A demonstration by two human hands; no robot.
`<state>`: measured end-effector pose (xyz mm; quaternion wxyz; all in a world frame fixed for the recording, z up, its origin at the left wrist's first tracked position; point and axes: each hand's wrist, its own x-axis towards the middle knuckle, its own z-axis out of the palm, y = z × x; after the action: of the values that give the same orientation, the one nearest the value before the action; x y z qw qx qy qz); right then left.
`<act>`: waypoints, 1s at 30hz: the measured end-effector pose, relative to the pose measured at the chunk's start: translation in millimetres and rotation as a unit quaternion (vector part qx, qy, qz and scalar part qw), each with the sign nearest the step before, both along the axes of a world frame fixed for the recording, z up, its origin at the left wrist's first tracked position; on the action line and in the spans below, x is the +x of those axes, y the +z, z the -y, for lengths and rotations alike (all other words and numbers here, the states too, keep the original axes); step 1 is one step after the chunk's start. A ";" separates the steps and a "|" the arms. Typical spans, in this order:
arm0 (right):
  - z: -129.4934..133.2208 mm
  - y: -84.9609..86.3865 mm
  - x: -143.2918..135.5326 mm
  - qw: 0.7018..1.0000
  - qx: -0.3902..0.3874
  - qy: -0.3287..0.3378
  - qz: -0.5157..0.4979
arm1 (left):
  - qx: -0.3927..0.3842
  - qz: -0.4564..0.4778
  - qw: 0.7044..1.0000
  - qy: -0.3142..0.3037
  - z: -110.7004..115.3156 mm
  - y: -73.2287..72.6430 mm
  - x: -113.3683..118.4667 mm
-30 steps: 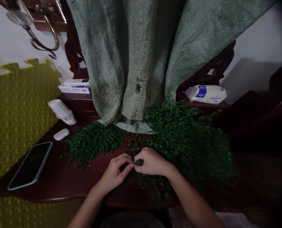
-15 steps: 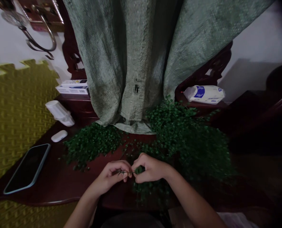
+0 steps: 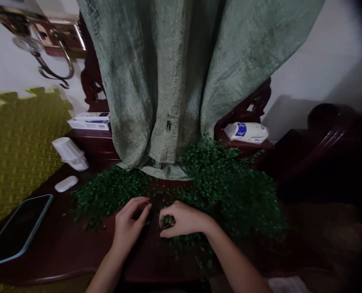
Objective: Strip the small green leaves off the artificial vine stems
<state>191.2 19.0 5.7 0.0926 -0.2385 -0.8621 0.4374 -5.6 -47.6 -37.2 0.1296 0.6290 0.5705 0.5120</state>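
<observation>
Green sprigs with small round heads (image 3: 235, 187), one large heap: at two o'clock from my hands, on the dark red wooden table (image 3: 77, 252), its near side reaching my right hand. One smaller pile of green heads (image 3: 107, 195): at ten o'clock, just beyond my left hand.

Left hand (image 3: 128, 224), one: thumb and forefinger spread, a gap between their tips; no pinch that I can make out. Right hand (image 3: 183, 219), one: thumb and forefinger curved into an unclosed ring, a bit of green (image 3: 167, 221) showing inside; whether my hidden fingers press on it, I cannot tell.

Step in hand, by my judgement: working a small portion between the two hands. Next move, I judge, calls for a light fingertip pinch on thin growth, clear of the loose stalks under my right hand.

Surroundings: grey-green woven sacking (image 3: 168, 97), at twelve o'clock, its hem dropping between the two lots and limiting room there. Phone (image 3: 18, 228), at nine, well apart. White rounded case (image 3: 66, 184) and white container (image 3: 69, 152), towards ten. Flat cartons (image 3: 91, 122), at eleven. White-and-blue soft pack (image 3: 249, 133), between one and two. Poor light at three hides detail.
</observation>
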 end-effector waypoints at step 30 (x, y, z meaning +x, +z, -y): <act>-35.3 -4.0 29.6 0.999 0.013 -0.034 0.040 | 0.033 -0.120 0.992 -0.003 8.6 9.4 24.5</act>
<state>220.8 54.3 1.7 0.0756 -0.2835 -0.8624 0.4124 18.9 -56.2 -27.8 0.0409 0.6917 0.5624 0.4512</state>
